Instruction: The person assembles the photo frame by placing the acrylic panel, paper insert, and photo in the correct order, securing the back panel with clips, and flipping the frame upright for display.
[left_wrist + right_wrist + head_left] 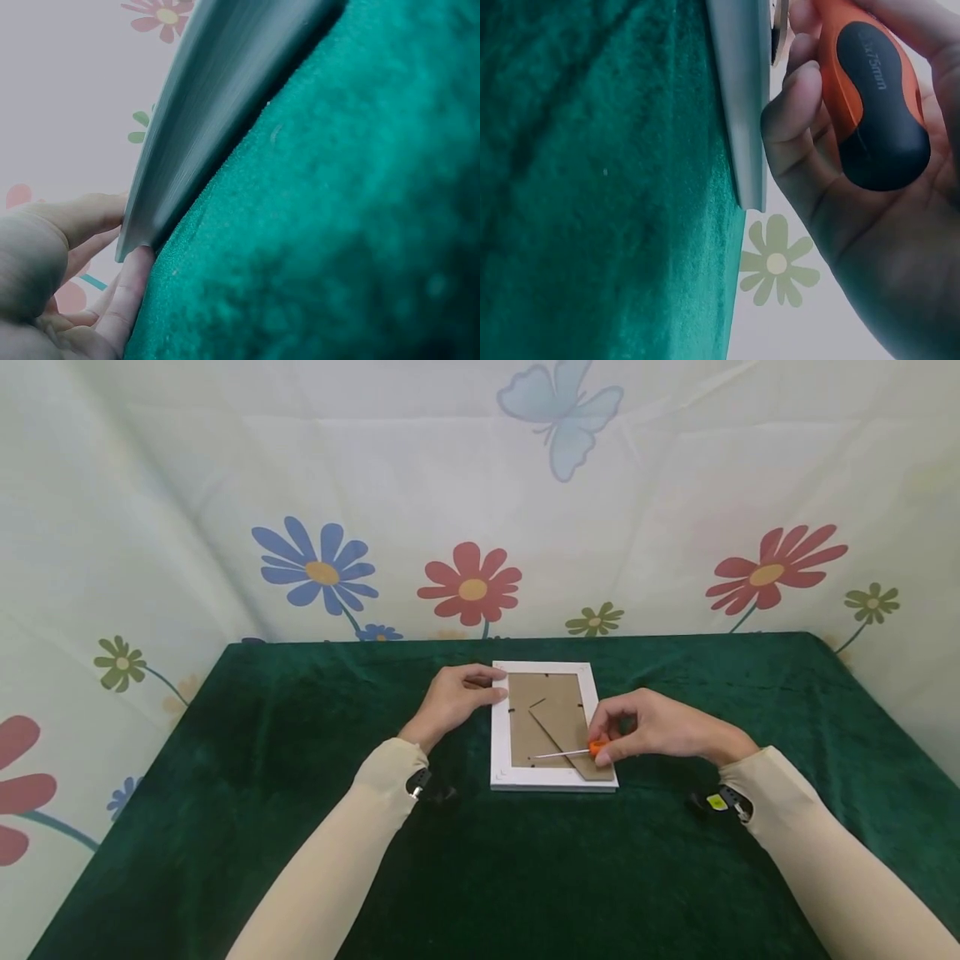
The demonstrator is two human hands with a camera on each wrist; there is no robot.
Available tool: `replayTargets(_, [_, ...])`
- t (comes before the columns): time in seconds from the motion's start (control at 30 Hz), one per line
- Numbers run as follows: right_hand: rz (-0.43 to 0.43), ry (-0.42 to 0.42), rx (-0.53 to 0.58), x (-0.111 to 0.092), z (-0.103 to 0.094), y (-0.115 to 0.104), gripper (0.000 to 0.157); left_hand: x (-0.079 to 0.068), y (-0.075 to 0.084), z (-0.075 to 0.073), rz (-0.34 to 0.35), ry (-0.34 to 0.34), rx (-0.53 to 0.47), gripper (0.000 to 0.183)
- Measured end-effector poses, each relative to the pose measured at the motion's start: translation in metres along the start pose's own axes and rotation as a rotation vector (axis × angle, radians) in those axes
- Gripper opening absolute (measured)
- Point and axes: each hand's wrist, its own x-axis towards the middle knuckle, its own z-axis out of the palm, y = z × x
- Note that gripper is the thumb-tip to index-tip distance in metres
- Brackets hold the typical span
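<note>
A white picture frame (pixel 501 735) lies back side up on the green cloth. Its brown backing board (pixel 532 727) carries a folding stand (pixel 564 739) and small dark tabs around the edges. My left hand (pixel 455 700) holds the frame's upper left corner, thumb on the rim; in the left wrist view a fingertip (pixel 136 262) meets the side near the cloth. Above the lower right rim, my right hand (pixel 660 724) grips a screwdriver (pixel 874 97) by its orange and black handle. The thin shaft (pixel 558 753) points left, its tip close by the bottom tab (pixel 533 766).
Dark green velvety cloth (pixel 225 827) covers the table. A white curtain (pixel 397 468) printed with flowers and a butterfly hangs behind and to the left. Both wrists wear dark straps, the left strap (pixel 418 782) and the right strap (pixel 735 802).
</note>
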Motion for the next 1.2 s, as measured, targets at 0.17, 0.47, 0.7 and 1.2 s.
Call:
replayTargets(0.17, [-0.017, -0.019, 0.005, -0.0017, -0.0015, 0.0012, 0.017, 0.0001, -0.0008, 0.0000, 0.001, 0.003, -0.001, 0.036])
replayTargets(0.47, [-0.020, -0.020, 0.004, -0.0011, -0.0014, 0.0022, 0.018, -0.0007, 0.0010, -0.0014, 0.003, 0.001, 0.003, 0.035])
replayTargets(0.7, [-0.004, -0.012, 0.004, -0.0019, 0.0005, 0.0003, 0.019, -0.0006, 0.0010, -0.0006, -0.002, 0.001, 0.008, 0.035])
replayTargets(1.2, [-0.069, 0.029, -0.074, -0.0015, 0.0034, -0.0041, 0.019, 0.0003, -0.0002, -0.0006, 0.004, 0.000, 0.005, 0.035])
